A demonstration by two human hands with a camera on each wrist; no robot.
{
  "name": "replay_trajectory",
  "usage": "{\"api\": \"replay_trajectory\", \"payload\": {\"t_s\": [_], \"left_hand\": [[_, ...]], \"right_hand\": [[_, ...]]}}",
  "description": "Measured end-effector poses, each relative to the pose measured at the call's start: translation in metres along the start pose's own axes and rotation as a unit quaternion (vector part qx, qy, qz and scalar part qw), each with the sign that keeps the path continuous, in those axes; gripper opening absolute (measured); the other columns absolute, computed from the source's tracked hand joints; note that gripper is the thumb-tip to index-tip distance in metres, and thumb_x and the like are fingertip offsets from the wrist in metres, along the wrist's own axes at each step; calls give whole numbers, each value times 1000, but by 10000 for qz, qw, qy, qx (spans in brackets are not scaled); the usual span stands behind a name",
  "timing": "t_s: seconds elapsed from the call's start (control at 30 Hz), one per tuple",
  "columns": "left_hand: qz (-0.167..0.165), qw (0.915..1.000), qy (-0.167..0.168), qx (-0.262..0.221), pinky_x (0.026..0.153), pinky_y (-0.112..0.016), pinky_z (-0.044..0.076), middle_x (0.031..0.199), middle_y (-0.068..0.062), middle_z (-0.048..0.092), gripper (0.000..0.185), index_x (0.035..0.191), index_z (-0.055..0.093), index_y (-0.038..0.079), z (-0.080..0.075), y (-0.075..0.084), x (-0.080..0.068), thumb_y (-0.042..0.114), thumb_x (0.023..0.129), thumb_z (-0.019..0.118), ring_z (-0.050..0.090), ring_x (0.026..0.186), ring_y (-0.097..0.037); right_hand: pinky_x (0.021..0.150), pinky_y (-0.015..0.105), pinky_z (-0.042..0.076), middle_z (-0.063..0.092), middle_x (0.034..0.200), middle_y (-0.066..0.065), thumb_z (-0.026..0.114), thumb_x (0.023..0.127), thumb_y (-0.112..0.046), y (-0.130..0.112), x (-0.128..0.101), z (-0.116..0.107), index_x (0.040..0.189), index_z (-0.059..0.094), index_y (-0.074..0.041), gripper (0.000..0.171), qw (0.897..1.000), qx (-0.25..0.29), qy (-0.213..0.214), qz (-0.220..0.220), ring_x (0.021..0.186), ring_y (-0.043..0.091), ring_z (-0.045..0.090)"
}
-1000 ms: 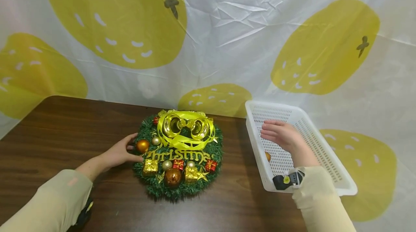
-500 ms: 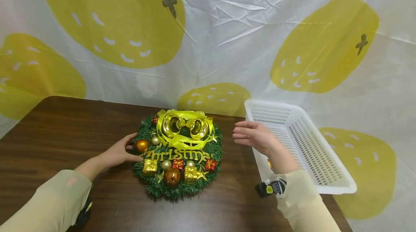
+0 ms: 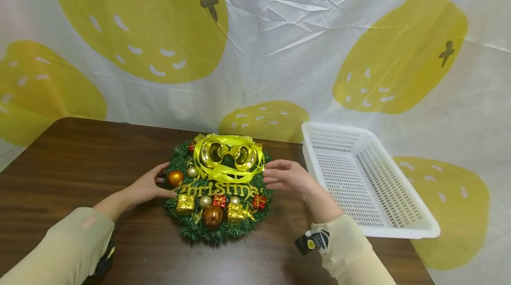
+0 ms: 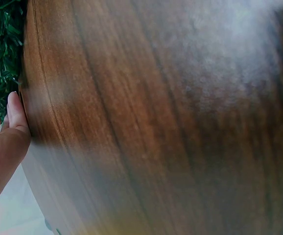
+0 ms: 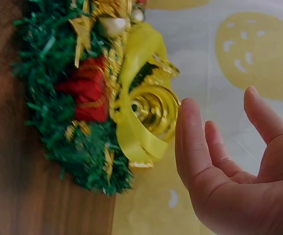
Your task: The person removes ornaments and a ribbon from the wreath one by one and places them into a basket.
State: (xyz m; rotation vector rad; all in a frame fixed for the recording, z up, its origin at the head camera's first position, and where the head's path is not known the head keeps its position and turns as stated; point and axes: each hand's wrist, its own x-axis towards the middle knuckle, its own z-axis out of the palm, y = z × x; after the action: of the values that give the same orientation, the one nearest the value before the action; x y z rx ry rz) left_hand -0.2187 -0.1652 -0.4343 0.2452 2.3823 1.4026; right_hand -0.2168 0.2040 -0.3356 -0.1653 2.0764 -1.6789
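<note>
A round green Christmas wreath (image 3: pixel 218 189) lies on the table, decked with gold bells (image 3: pixel 227 154), yellow ribbon (image 3: pixel 225 174), gold lettering, baubles and small wrapped gift boxes. At its left edge rests my left hand (image 3: pixel 145 186), thumb and fingers spread beside an orange bauble (image 3: pixel 175 178); the left wrist view shows a fingertip against the greenery (image 4: pixel 4 44). My right hand (image 3: pixel 290 178) is at the wreath's right edge, fingers extended toward it. In the right wrist view that hand (image 5: pixel 220 181) has a wide gap between thumb and fingers, nothing in it, beside a bell (image 5: pixel 153 112).
A white perforated plastic basket (image 3: pixel 403 233) stands on the table's right side, behind my right forearm. The dark wooden table (image 3: pixel 100 152) meets a white backdrop cloth (image 3: pixel 279 54) printed with big yellow fruit.
My right hand has moved left from over the basket to the wreath's right edge. My left hand and the wreath stay in place.
</note>
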Motion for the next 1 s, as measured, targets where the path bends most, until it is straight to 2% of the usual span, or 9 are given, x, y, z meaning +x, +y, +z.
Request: {"api": "replay_trajectory", "payload": {"t_s": [0.17,0.3,0.43,0.7,1.0], "left_hand": [[-12,10000,10,21,98,-58,37,150,-33,10,106,150,3,0,0,0,2,30,79,75,27,131,-50],[-16,10000,9,40,99,-59,37,150,-34,10,105,150,2,-1,1,0,1,29,79,75,27,131,-50],[-32,10000,25,55,98,-59,37,149,-34,10,105,150,2,-1,1,0,0,28,80,75,28,130,-51],[-32,10000,34,13,98,-59,37,150,-33,10,106,150,3,0,1,1,0,30,79,75,28,130,-50],[-42,10000,1,3,98,-59,37,150,-33,8,105,150,2,0,1,1,-1,28,80,74,27,131,-50]], "right_hand": [[93,42,50,52,124,29,54,93,-9,8,5,14,131,41,13,46,9997,-148,18,182,100,24,64],[88,37,53,54,122,28,55,93,-8,13,9,23,130,43,13,44,9997,-150,-5,198,106,31,62],[89,40,53,57,117,24,56,92,-10,17,12,30,128,44,13,45,9997,-159,-39,186,108,35,60],[83,37,55,60,115,26,60,90,-10,25,15,39,124,49,11,41,9992,-325,-19,235,93,25,66],[76,36,57,62,112,26,62,89,-12,28,16,50,121,53,11,40,9970,-727,92,242,83,21,68]]}}
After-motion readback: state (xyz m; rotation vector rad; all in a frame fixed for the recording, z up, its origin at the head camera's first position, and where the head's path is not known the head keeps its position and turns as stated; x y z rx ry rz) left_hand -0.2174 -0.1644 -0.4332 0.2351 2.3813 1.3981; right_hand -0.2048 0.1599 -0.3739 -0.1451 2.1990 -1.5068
